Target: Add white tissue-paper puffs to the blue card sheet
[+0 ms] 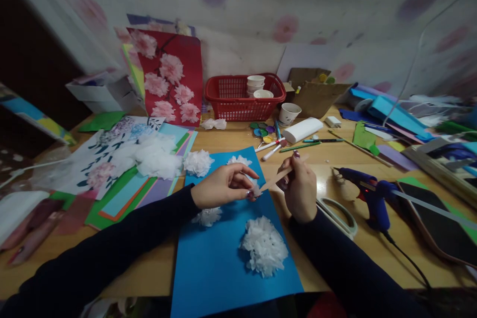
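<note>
A: Far left of the worktop (pixel 134 278)?
B: White box (pixel 102 92), back left corner. In front, a flower print (pixel 84 161) with fluffy white tissue (pixel 158 156) over its right part, coloured sheets (pixel 126 198) partly under.
A: Next?
B: Red sheet (pixel 196 79) with pink blossoms, upright near the back edge. Then red basket (pixel 242 110) holding paper cups.
A: Middle?
B: Blue sheet (pixel 212 273), overhanging the front edge. White paper flowers on it: one (pixel 198 163) at its upper left, one (pixel 207 217) below that, one (pixel 239 160) near its top, the biggest (pixel 264 247) lower right.
A: Hands?
B: Left hand (pixel 223 186): over the blue sheet, fingertips nearly closed on a small whitish piece (pixel 256 191); material unclear. Right hand (pixel 300 191): fingers curled shut round a flat wooden stick (pixel 278 177), its tip at that piece. Can't tell if they touch.
A: Right side?
B: Scissors (pixel 339 216) just beside the right wrist, partly hidden. Then blue glue gun (pixel 372 191), red light showing, cord running to the front edge. Dark flat device (pixel 428 213) further right, the gun's glue stick (pixel 432 203) above it.
</note>
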A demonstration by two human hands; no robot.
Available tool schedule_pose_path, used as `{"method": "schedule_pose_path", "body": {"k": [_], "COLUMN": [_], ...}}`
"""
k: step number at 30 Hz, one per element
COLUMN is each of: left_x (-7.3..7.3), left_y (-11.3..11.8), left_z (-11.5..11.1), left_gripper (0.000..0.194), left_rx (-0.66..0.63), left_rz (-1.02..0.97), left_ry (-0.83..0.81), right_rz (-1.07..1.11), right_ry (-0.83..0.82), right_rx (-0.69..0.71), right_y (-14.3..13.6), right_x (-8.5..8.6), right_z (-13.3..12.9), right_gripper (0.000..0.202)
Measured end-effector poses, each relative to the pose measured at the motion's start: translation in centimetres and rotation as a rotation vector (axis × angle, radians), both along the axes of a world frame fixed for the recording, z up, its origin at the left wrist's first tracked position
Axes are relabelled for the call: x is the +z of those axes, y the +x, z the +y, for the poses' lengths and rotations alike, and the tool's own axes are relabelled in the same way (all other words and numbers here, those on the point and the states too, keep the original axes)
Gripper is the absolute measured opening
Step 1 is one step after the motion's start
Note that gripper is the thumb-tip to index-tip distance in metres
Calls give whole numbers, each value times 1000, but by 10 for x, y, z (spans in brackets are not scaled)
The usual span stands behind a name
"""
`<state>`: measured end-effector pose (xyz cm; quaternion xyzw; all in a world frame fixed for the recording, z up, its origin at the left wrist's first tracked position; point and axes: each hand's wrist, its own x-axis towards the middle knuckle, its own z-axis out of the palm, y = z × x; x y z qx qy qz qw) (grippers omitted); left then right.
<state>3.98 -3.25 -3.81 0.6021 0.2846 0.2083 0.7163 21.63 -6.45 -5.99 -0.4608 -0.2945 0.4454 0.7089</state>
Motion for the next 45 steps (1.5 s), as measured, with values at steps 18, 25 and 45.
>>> {"method": "schedule_pose_path", "body": {"k": [18, 25, 45], "left_x": [4, 4, -13], "left_y": [1, -4, 7], "left_z": [0, 8, 6], "left_gripper": [26, 41, 41], "left_rx": [48, 110, 129], "left_rz": [7, 104, 275], "left_ry": [-101, 74, 553], "right_rz": [-190, -200, -799], "right_ry": [-25, 43, 51], "right_rx": [-85, -135, -192], "right_y": [-1, 1, 3], "right_x": [-6, -7, -21], "right_z": [-2, -1, -3], "right_gripper": [42, 43, 41]}}
